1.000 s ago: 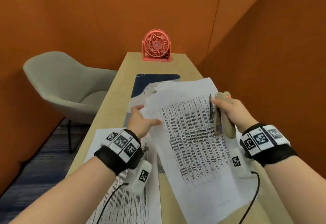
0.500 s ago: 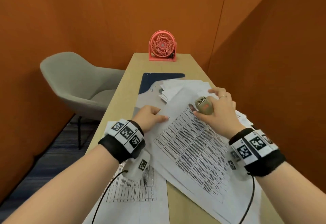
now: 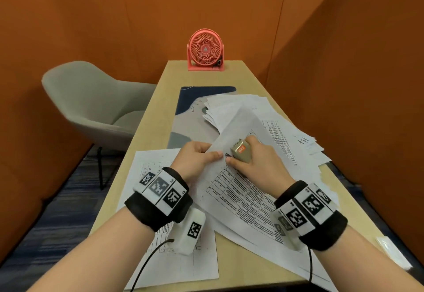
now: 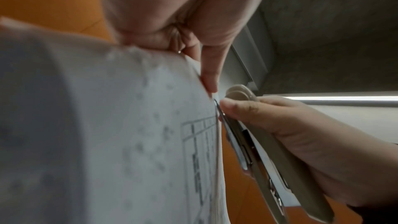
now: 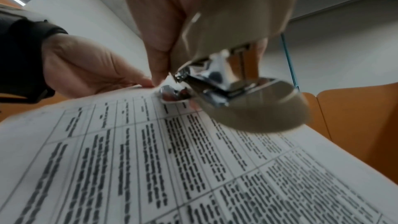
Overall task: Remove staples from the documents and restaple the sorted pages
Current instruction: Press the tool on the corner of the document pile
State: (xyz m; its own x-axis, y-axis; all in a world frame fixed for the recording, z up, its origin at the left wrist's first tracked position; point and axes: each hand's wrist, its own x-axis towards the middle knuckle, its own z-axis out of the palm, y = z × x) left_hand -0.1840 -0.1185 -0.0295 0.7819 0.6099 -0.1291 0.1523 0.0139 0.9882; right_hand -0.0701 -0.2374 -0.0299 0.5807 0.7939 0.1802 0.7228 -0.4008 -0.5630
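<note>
A stapled document [image 3: 243,197] with printed tables lies slanted on the desk, its top sheet [image 3: 238,126] folded back. My left hand [image 3: 214,154] pinches the document's top corner [image 4: 206,81]. My right hand [image 3: 238,157] grips a beige stapler [image 3: 241,151] upright, its rear end toward me. The stapler [image 5: 247,74] has its metal tip [image 5: 172,94] on the paper [image 5: 172,159] at that corner, next to my left hand's fingertips [image 5: 148,83]. The staple itself is hidden.
A loose pile of papers [image 3: 243,105] lies behind the hands over a dark mat [image 3: 206,92]. Another printed sheet [image 3: 146,167] lies under my left wrist. A red fan [image 3: 205,50] stands at the desk's far end; a grey chair [image 3: 91,103] is left.
My left hand went from lying flat on the paper to pinching its corner. The right hand brought the stapler down and left until its tip met that corner. The top sheet folded back.
</note>
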